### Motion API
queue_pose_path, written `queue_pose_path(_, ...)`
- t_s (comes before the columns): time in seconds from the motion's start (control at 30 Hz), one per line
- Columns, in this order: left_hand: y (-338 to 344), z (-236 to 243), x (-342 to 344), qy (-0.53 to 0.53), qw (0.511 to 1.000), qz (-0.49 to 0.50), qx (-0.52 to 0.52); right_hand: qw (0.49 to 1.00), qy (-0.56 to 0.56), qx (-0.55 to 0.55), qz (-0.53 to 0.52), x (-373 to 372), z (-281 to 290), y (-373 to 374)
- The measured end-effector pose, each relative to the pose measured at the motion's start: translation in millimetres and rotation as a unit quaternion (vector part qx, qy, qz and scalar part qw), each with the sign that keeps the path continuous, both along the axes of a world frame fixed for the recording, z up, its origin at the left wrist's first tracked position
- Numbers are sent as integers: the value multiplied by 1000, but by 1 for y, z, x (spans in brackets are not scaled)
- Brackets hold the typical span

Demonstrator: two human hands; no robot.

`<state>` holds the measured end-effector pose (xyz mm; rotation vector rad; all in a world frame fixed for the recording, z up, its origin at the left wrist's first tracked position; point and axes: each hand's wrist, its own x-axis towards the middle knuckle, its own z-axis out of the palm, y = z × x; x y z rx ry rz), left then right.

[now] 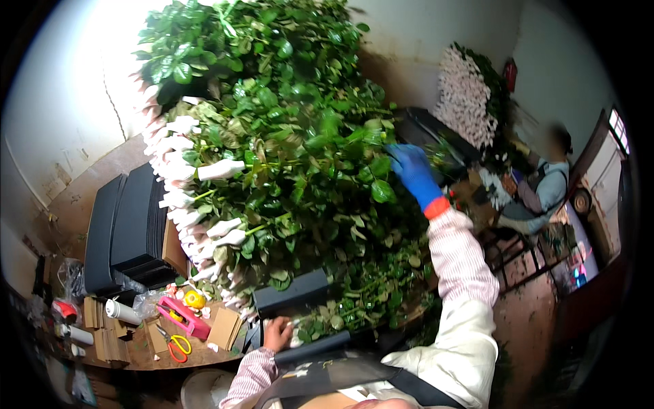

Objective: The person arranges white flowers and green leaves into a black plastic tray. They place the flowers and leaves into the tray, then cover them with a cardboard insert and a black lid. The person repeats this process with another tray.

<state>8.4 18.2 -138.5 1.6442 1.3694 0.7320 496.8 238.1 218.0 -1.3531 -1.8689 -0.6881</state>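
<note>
A tall heap of leafy cut flowers fills the middle, their heads in white sleeves along the left side. My right hand, in a blue glove with a red-orange cuff, reaches into the foliage at the heap's right edge. Its fingers are drawn together among the leaves; what they grip is hidden. Low in the view, my bare left hand rests by the near end of a dark grey box. Its fingers are curled beside a small whitish thing, and their hold is unclear.
On the table at left lie yellow-orange scissors, a pink tool, a tape roll, cardboard pieces and a white bottle. Dark folded sheets stand behind. A co-worker sits at right, near another flower stack.
</note>
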Motion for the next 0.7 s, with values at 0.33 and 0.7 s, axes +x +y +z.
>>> queue_pose_path(0.33, 3, 20, -7, -8, 1000, -8, -6, 985, 23, 165, 47, -36, 53, 4)
queue_pose_path(0.7, 0, -1, -1, 28, 995, 30, 88, 810, -279, -502, -118, -40, -144, -162)
